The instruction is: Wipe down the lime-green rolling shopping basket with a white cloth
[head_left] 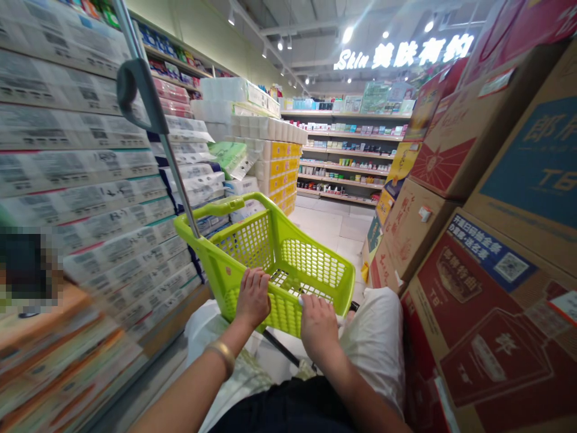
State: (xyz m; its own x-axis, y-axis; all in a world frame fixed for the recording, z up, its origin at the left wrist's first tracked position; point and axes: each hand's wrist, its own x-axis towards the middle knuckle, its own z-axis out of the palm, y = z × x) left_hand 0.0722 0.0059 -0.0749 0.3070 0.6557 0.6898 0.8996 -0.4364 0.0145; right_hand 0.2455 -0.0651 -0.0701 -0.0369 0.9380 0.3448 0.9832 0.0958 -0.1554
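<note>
Between two high stacks, you have wrapped packs [81, 120] on your left and big boxes [473, 288] on your right. Far ahead, long shelves [351, 153] hold rows of little things. Right by your bent knees [378, 307] sits the green basket cart [311, 255]. A long metal pole [179, 180] goes up from its left side, with a grey grip [157, 99] on it.

Your left hand [253, 294] is curled over the near rim [285, 296] and has hold of it. Your right hand [319, 319] bends over the same rim, just beside the left, and holds on too; its thumb is hard to see. A gold bracelet [222, 356] is on your left wrist.

It looks like this step is holding the cart steady. To move it, you'd likely need to push or pull with both hands together, gently, minding the boxes.
</note>
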